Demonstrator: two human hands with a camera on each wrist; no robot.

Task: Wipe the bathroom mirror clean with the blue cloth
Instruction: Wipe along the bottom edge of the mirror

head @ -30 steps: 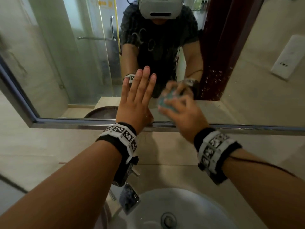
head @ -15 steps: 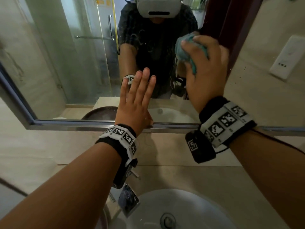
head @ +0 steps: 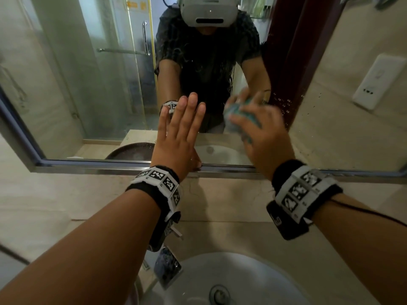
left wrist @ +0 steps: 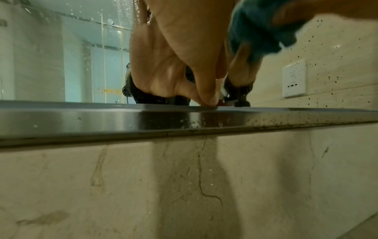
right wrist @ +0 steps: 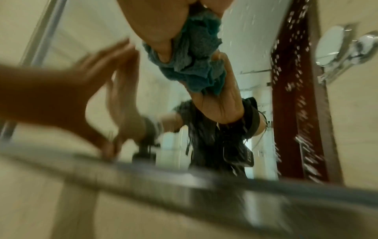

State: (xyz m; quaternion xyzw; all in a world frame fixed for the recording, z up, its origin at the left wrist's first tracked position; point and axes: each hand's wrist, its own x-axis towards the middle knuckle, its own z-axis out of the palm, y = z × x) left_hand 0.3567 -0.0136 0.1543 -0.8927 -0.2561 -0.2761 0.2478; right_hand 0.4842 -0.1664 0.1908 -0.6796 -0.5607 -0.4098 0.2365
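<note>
At the far left the mirror (head: 92, 84) meets the wall in a grey metal frame (head: 110, 167) that runs along its lower edge. On the glass near the middle, the left hand (head: 178, 137) lies flat, fingers (head: 191, 115) straight and together, pointing up, holding nothing; the left wrist view shows its thumb tip touching the frame's upper edge. Just to its right, apart from it, the right hand (head: 262, 133) presses the cloth (head: 240, 115) against the lower part of the mirror, fingers curled round the bunched blue fabric, which bulges out past them on the left and below. The right wrist view, blurred, shows the cloth (right wrist: 192, 61) crumpled between palm and glass. Further right, water droplets (head: 284, 104) speckle the mirror. Below the hands, a white basin (head: 231, 280) sits in the pale stone desk (head: 253, 234).
</note>
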